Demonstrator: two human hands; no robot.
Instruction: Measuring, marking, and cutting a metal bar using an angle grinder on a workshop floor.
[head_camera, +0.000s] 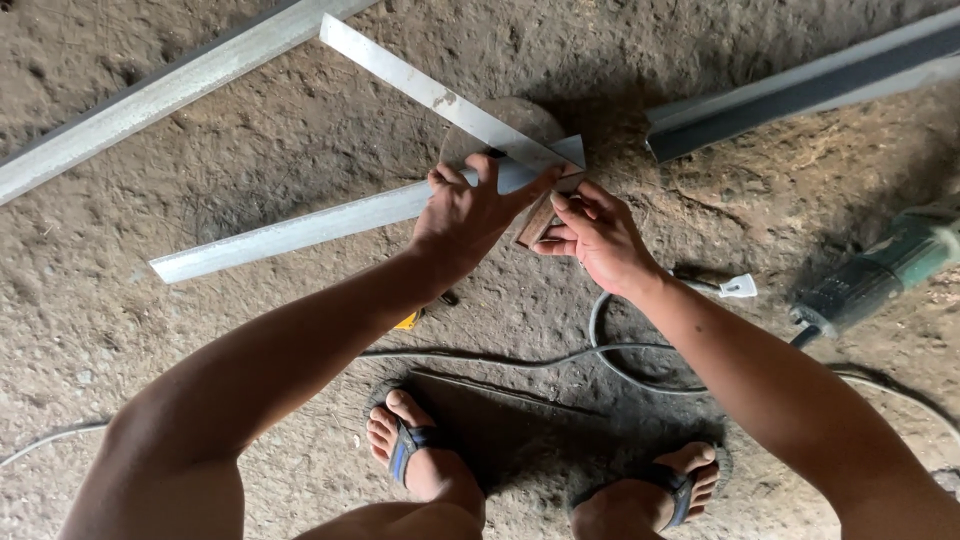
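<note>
Two light metal bars meet in a V on the dirt floor: one bar (300, 228) runs left along the ground, the other bar (420, 88) slants up to the left. My left hand (470, 215) presses down on their joint, fingers spread over both bars. My right hand (595, 235) pinches a small brown flat block (535, 222) and holds it against the joint's corner. A round flat stone (515, 115) lies under the joint.
A long metal bar (150, 95) lies at the upper left and a dark channel section (800, 90) at the upper right. A green power tool (880, 270) rests at the right, its cable (600, 355) looping past my sandalled feet (415, 450).
</note>
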